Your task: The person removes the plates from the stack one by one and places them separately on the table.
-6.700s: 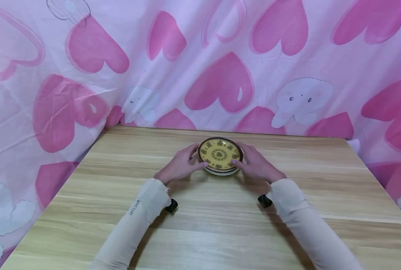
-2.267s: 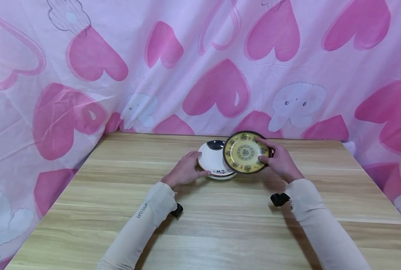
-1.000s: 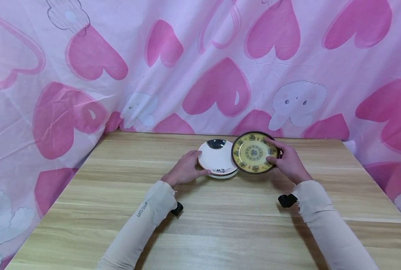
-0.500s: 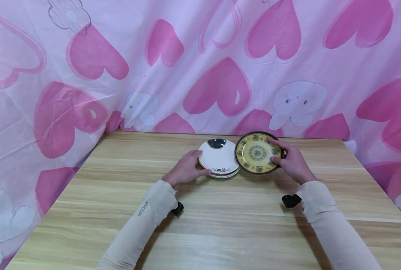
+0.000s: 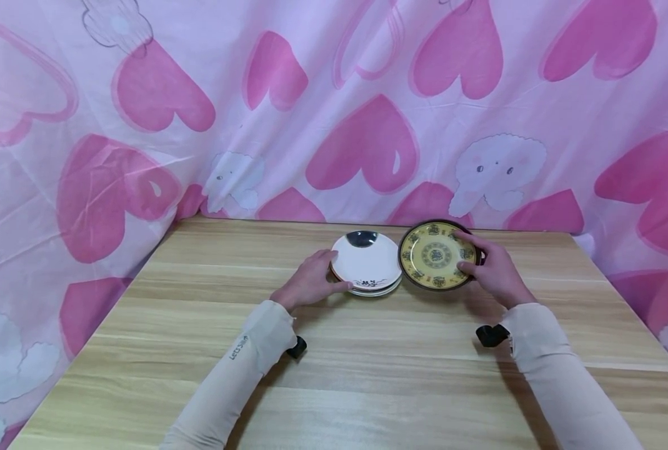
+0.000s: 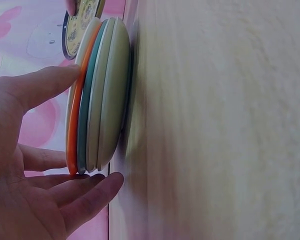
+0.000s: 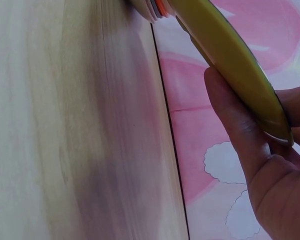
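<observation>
A stack of small plates (image 5: 365, 264) sits near the table's far edge, topped by a white plate with a black patch and a floral sprig. My left hand (image 5: 310, 282) grips its left rim, thumb on the near side and fingers farther round. In the left wrist view the stacked plates (image 6: 92, 105) show orange, teal and pale edges. My right hand (image 5: 497, 270) pinches the right edge of a yellow dark-rimmed plate (image 5: 432, 256), thumb on its patterned face. In the right wrist view this plate's underside (image 7: 235, 65) is tilted and raised above the table, fingers beneath it.
The wood-grain table (image 5: 356, 387) spreads in front of both arms. A pink heart-print curtain (image 5: 362, 150) hangs right behind its far edge and along the left side. Black wrist cameras (image 5: 492, 335) hang under both cuffs.
Earlier both hands held the stack with the yellow plate on top. The right hand has lifted that plate off and slid it rightward, uncovering the white plate. The left hand stays at the stack.
</observation>
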The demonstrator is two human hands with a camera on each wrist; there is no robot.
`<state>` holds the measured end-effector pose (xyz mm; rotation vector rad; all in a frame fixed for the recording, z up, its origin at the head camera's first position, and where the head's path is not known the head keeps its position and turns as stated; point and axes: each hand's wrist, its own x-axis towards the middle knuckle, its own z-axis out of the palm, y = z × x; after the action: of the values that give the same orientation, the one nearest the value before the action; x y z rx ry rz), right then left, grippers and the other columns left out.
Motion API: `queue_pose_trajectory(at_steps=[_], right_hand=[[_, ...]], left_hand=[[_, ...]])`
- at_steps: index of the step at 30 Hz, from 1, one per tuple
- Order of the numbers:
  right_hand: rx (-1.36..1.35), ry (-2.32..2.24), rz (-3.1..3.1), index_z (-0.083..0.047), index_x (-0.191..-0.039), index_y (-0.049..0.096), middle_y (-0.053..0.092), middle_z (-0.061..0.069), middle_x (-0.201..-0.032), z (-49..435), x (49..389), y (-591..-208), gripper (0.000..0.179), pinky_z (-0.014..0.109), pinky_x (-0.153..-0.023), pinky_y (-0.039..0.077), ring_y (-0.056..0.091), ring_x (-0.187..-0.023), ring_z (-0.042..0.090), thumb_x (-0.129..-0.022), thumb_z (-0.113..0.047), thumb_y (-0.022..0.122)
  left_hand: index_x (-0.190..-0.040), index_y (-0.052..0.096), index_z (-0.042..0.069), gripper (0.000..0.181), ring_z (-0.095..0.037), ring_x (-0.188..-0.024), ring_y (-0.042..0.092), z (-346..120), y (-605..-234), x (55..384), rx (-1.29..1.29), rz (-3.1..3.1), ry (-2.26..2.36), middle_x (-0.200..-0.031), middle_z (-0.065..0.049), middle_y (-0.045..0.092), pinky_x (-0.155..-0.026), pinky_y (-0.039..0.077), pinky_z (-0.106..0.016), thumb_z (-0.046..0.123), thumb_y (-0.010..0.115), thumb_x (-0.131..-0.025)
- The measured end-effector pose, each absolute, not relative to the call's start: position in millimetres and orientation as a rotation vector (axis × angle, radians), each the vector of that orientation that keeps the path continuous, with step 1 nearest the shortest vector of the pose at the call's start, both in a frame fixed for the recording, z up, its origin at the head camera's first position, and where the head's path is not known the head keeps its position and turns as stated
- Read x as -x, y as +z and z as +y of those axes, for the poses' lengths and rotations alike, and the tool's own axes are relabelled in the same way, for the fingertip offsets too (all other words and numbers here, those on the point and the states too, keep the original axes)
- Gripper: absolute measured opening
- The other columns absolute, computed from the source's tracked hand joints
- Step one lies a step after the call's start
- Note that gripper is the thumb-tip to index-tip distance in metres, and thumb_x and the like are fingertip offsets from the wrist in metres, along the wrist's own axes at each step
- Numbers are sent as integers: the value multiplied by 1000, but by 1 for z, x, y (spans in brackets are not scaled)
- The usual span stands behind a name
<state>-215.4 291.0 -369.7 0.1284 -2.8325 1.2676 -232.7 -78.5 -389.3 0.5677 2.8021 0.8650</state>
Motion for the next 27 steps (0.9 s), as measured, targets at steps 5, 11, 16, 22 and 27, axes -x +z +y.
queue_pose_trajectory(at_steps=[5,11,16,22,27], right_hand=[[-122,1303,-2818,-19,-155,40,35,31,-157,293,214,-372,71,19,-67,58,60,-97,24,-92,-1,66],[-94,1290,-2835,-20,-156,38,36,33,-155,298,214,-375,71,23,-64,58,61,-89,16,-93,-3,66],[-89,1259,-2852,-19,-156,38,34,33,-156,300,213,-375,72,20,-64,57,60,-92,19,-92,-2,67],[-82,1230,-2879,-17,-156,38,36,36,-152,301,214,-378,72,24,-61,58,63,-82,15,-92,0,66],[-99,1188,-2884,-13,-154,41,36,37,-153,301,216,-381,70,19,-61,55,63,-93,28,-90,2,66]], left_hand=[[-153,38,4,86,-33,-149,35,-78,-389,232,-568,2797,883,-161,-14,38,-125,32,-45,45,76,-87],[-152,40,4,85,-32,-149,37,-79,-389,232,-573,2799,891,-160,-14,39,-125,33,-43,44,77,-87],[-151,41,3,84,-32,-148,37,-79,-389,231,-579,2801,879,-159,-15,40,-124,33,-43,44,77,-87],[-153,39,4,86,-33,-149,36,-78,-390,233,-569,2802,873,-160,-15,38,-125,32,-44,45,76,-87],[-153,39,4,85,-32,-149,36,-79,-390,233,-567,2802,867,-160,-14,39,-125,32,-44,45,76,-87]])
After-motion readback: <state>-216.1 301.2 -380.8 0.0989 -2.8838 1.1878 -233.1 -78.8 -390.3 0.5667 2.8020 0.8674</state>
